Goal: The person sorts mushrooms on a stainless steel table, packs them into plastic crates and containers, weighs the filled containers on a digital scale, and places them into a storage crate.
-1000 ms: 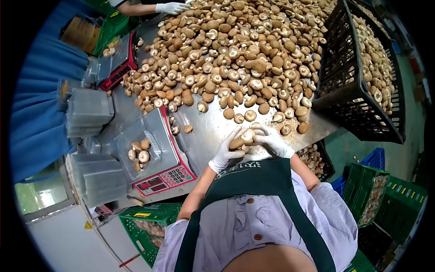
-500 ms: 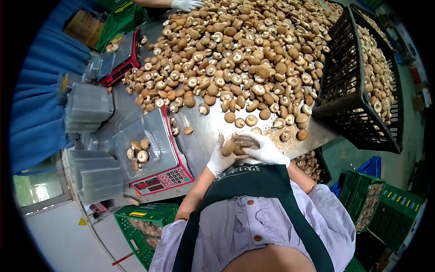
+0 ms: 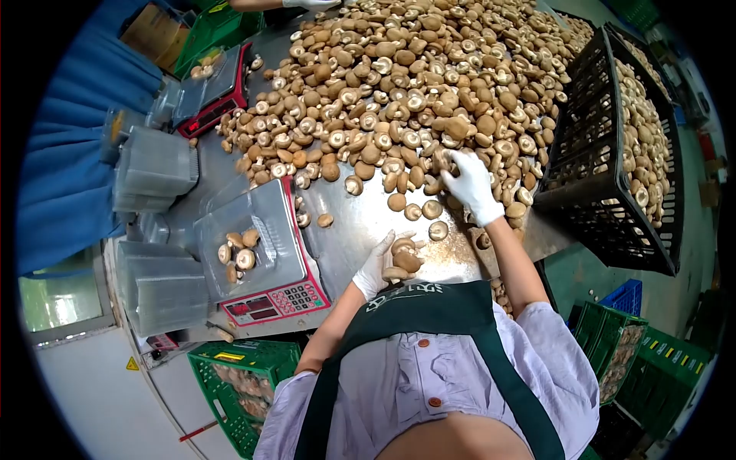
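My left hand [image 3: 374,268], in a white glove, is curled at the near table edge against several shiitake mushrooms [image 3: 407,261] gathered in front of the apron. Its palm side is hidden. My right hand [image 3: 472,188], gloved too, reaches to the near side of the big mushroom pile [image 3: 368,100], fingers closed on a brown shiitake mushroom [image 3: 442,159]. A few loose mushrooms [image 3: 438,231] lie on the metal table [image 3: 349,230] between the hands. Left of them, a clear plastic tray [image 3: 280,264] with several mushrooms [image 3: 245,259] rests on a red scale [image 3: 277,301].
Stacked clear trays [image 3: 161,287] line the table's left side, near a second scale [image 3: 211,111]. A black crate [image 3: 613,180] full of mushrooms stands at the right. Green crates [image 3: 230,383] are below. Another person's gloved hand [image 3: 313,4] shows at the far edge.
My right hand has left my left hand and moved forward and right to the pile. My left hand stays near the table edge by the mushrooms. The view has shifted slightly.
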Tool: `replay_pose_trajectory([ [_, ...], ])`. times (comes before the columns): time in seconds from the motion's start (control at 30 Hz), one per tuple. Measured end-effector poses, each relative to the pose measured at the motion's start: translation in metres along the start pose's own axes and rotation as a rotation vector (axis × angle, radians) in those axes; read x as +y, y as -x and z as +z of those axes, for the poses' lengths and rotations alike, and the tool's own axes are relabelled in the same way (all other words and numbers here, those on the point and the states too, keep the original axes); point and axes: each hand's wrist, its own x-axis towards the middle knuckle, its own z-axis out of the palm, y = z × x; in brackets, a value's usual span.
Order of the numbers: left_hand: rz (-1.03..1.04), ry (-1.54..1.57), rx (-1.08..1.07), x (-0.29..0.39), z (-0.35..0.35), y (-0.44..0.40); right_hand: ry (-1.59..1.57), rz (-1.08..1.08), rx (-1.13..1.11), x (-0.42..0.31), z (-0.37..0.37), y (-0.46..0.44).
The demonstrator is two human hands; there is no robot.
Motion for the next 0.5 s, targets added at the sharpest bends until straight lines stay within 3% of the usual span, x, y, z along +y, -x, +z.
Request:
replay_pose_trajectory([
  [0.07,0.031,0.042,-0.033,0.005,0.002,0.000,-0.230,0.076,-0.181,-0.031,-0.019,0.017],
  [0.17,0.077,0.105,-0.087,0.006,0.006,0.000,-0.341,-0.086,-0.589,-0.063,-0.031,0.048],
  [0.23,0.009,0.105,0.216,0.006,0.002,-0.002,-0.356,-0.031,-0.519,-0.059,-0.017,0.059],
  [0.3,0.041,0.150,0.194,0.004,0.003,0.000,-0.135,-0.094,-0.218,-0.036,0.004,0.055],
  [0.37,0.083,0.219,-0.034,0.006,0.002,0.003,0.012,-0.226,-0.052,-0.028,0.005,0.038],
  [0.43,0.126,0.072,0.045,0.011,0.015,0.007,0.274,-0.187,-0.185,-0.007,0.024,0.031],
  [0.5,0.094,0.221,0.011,0.015,0.018,0.007,0.199,-0.257,-0.058,0.003,0.034,0.028],
])
